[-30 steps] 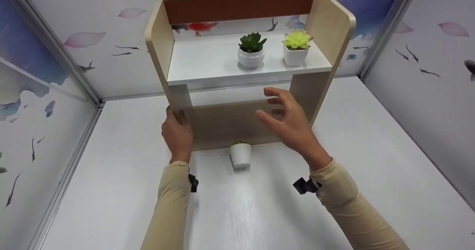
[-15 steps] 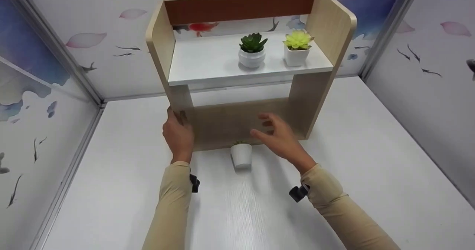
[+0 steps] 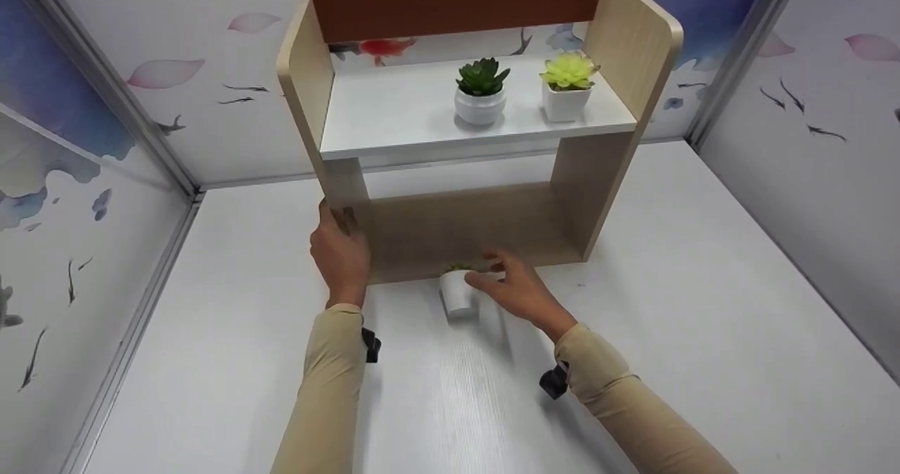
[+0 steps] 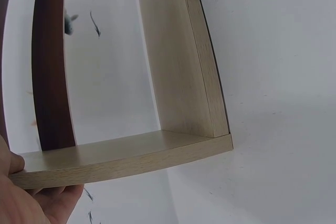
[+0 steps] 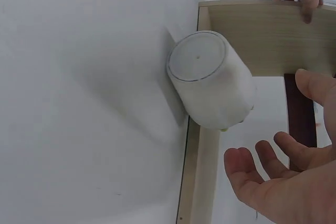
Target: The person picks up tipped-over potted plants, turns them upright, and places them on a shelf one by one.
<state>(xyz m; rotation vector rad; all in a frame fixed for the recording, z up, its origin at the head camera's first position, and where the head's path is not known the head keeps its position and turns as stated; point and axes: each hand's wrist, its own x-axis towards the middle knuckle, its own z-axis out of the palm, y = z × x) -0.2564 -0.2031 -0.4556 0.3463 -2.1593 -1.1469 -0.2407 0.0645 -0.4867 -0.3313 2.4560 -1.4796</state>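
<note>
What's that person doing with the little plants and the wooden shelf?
A person holds the wooden shelf by its lower left side with the left hand. The right hand, fingers open, reaches beside a small white pot lying tipped over on the white table at the shelf's front edge. Two other potted plants stand upright on the upper board: a dark green one and a light green one.

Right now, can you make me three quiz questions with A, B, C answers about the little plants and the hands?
1. Where is the tipped-over small white plant pot?
A on the white top shelf board
B on the white table by the wooden shelf unit's bottom edge
C in the left hand

2. How many potted succulents stand on the white top shelf board?
A two
B one
C four

3. The right hand is:
A gripping the shelf
B a fist
C open beside the pot

B: it lies at the base.
A: dark green and yellow-green.
C: fingers spread.
</note>
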